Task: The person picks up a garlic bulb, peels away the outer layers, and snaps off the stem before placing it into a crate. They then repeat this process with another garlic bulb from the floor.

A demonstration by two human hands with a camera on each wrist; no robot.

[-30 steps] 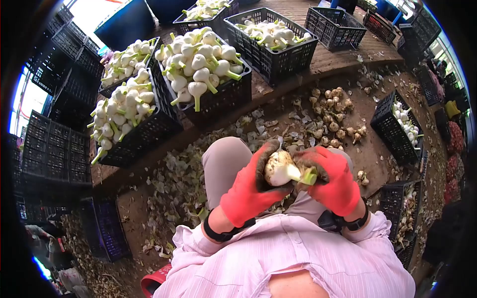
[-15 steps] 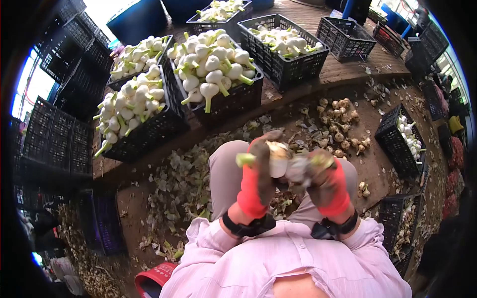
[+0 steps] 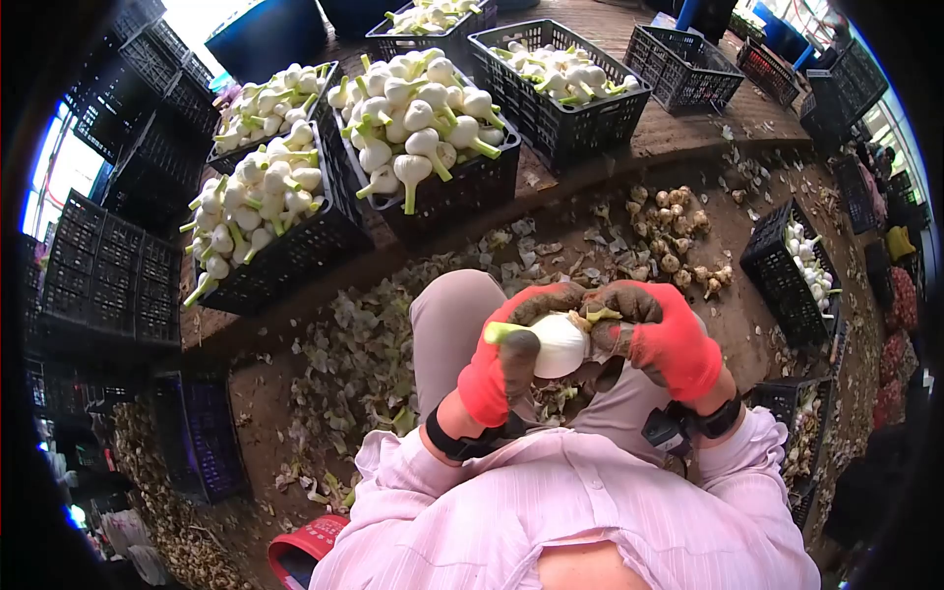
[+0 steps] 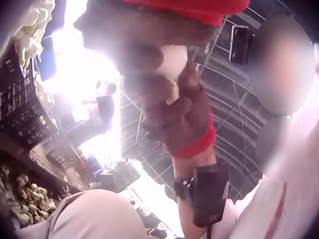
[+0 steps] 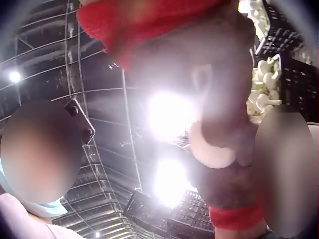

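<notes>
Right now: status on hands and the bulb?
Left hand grips garlic bulb, stem end pointing left. Right hand pinches its root end. Bulb held over the lap, nothing blocking it.

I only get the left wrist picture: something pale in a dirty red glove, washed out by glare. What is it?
Observer: A peeled white garlic bulb, green stalk pointing left in the head view.
Operator: Is one hand holding it?
Observer: Both. The left hand grips it; the right hand pinches its root end.
Operator: Where do the finished ones sit?
Observer: Black crates ahead, heaped with white bulbs; peelings litter the ground.
</notes>
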